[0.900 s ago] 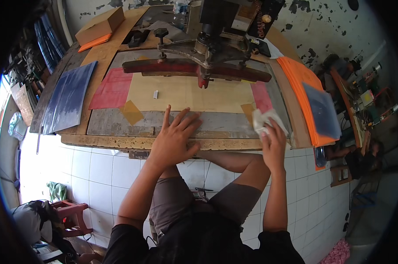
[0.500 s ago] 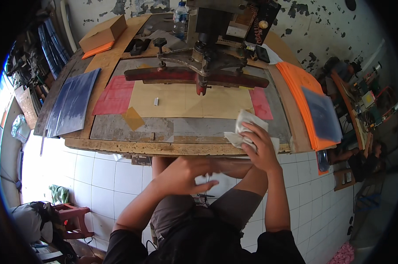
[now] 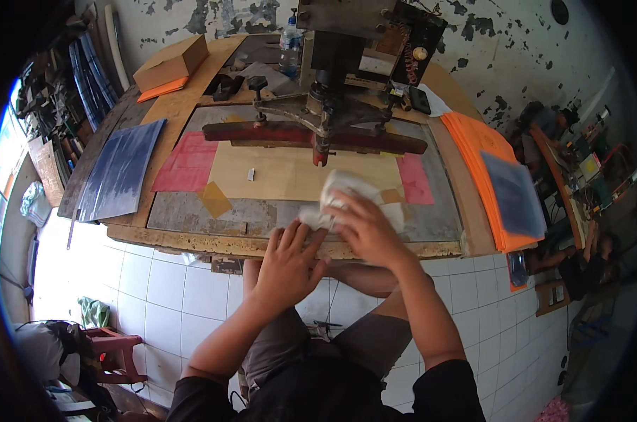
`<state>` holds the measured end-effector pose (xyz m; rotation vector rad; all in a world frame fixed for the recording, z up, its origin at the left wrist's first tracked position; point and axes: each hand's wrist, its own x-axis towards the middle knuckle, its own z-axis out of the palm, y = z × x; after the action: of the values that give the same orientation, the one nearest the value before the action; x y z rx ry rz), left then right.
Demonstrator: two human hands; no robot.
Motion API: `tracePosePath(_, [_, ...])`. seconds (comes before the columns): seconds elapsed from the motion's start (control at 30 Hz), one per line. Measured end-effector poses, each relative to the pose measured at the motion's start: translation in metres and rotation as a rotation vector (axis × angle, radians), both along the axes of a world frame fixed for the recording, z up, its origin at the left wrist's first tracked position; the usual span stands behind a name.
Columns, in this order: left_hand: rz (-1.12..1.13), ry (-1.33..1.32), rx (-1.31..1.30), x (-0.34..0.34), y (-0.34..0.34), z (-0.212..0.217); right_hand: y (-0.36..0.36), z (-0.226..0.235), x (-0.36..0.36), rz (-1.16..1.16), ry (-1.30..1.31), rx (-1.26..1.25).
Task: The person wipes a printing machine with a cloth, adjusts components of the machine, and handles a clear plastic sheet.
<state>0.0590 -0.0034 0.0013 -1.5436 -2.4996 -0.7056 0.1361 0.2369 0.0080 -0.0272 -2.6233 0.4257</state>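
My right hand [image 3: 364, 225] is closed over a crumpled white cloth [image 3: 343, 184], pressing it to the work surface near the front of the pale yellow sheet [image 3: 283, 176]. Fingers apart, my left hand [image 3: 290, 264] rests at the table's front edge [image 3: 185, 239], its fingertips close to the cloth's left end. Whether they touch the cloth I cannot tell. A small light-coloured piece [image 3: 251, 174] lies on the yellow sheet, which has a pink sheet [image 3: 188, 165] to its left and another pink piece [image 3: 416, 179] to its right. Tan tape [image 3: 215, 201] sits at the front left corner.
Above the sheet hangs a press with a red bar [image 3: 276, 133]. Clear plastic sheets [image 3: 121, 169] lie on the left, with a cardboard box [image 3: 172, 62] behind. Stacked orange sheets [image 3: 476, 169] occupy the right side. A water bottle [image 3: 289, 46] stands at the back. Other people sit far right.
My right hand has slid the cloth leftward across the front of the sheet. My left hand has come up from above my lap to the table edge, its fingers spreading.
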Motion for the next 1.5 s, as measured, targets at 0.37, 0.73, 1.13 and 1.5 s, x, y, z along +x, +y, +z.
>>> tracePosePath(0.37, [0.138, 0.037, 0.067, 0.001, 0.001, -0.017, 0.000, 0.011, -0.003, 0.142, -0.052, -0.002])
tracePosePath(0.73, [0.189, 0.063, 0.088, -0.013, 0.000, -0.022, 0.009, 0.010, 0.010, 0.166, -0.079, 0.033])
tracePosePath(1.13, [0.177, 0.043, 0.074, -0.021, 0.002, -0.017, -0.019, -0.001, 0.011, 0.071, -0.025, 0.020])
tracePosePath(1.5, [0.245, 0.087, 0.063, -0.020, 0.011, -0.018, 0.005, -0.014, 0.079, -0.279, 0.013, -0.042])
